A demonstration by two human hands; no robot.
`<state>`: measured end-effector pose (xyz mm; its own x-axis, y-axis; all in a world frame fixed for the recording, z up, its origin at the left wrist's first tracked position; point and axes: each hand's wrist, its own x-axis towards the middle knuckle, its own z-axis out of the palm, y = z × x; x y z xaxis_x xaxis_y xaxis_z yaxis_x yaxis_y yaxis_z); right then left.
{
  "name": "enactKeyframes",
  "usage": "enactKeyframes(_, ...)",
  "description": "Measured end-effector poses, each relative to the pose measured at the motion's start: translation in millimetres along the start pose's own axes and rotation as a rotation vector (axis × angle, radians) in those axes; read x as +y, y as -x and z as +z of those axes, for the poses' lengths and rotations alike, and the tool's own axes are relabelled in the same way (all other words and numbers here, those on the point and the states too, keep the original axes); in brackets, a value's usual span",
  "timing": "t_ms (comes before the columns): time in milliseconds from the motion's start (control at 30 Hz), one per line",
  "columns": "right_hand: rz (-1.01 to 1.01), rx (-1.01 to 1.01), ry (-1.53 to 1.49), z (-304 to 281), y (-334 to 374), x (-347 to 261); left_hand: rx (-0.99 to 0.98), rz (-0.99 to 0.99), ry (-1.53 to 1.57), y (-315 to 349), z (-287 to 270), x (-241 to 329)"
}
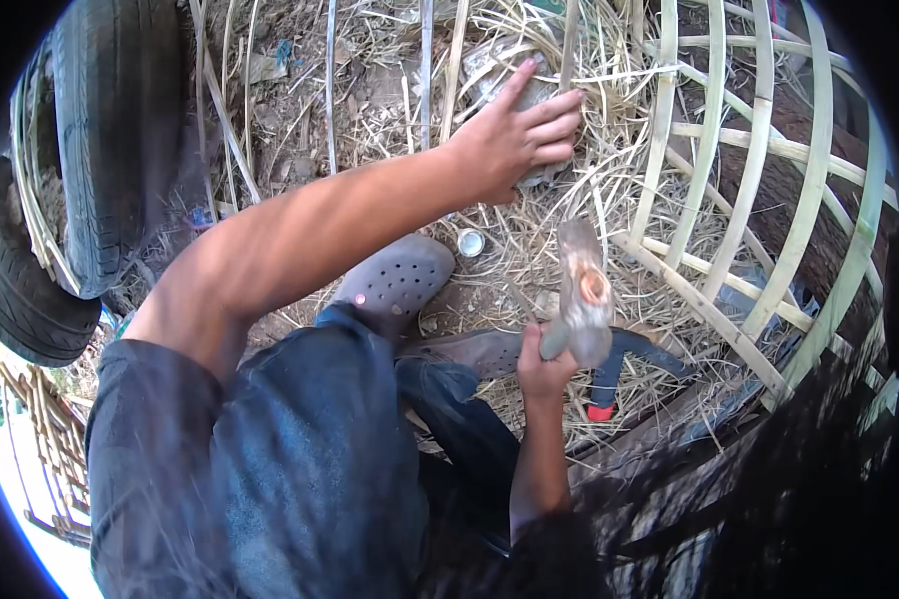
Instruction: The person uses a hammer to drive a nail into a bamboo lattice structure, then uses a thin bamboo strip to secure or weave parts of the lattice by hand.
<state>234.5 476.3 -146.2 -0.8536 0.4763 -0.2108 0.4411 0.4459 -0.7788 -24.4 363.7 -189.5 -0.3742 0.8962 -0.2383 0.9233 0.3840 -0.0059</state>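
My left hand reaches across with its fingers stretched and spread, over the straw-like shavings. Under its palm and fingers is a pale, lumpy thing, mostly covered; what it is I cannot make out. An upright bamboo strip ends at the fingertips; whether they touch it I cannot tell. Closer to my body, my right hand is closed round the handle of a wooden mallet. The mallet's head is raised above the ground, its edges a little blurred, with a round light-brown mark on its side.
To the right curves a woven bamboo lattice. Old tyres stand at the left. Near my clogs lie a small round white lid and a dark bent thing with a red end. Bamboo strips line the far side.
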Motion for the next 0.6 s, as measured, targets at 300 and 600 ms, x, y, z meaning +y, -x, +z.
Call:
enactKeyframes(300, 0.043, -0.129, 0.104, -3.2, -15.1, -3.8, 0.029, 0.004, -0.028, 0.8, 1.2, 0.6)
enactKeyframes(600, 0.025, -0.011, 0.075, -13.7, -12.7, -16.4, 0.000, -0.018, -0.063, 1.3, 3.4, 0.3)
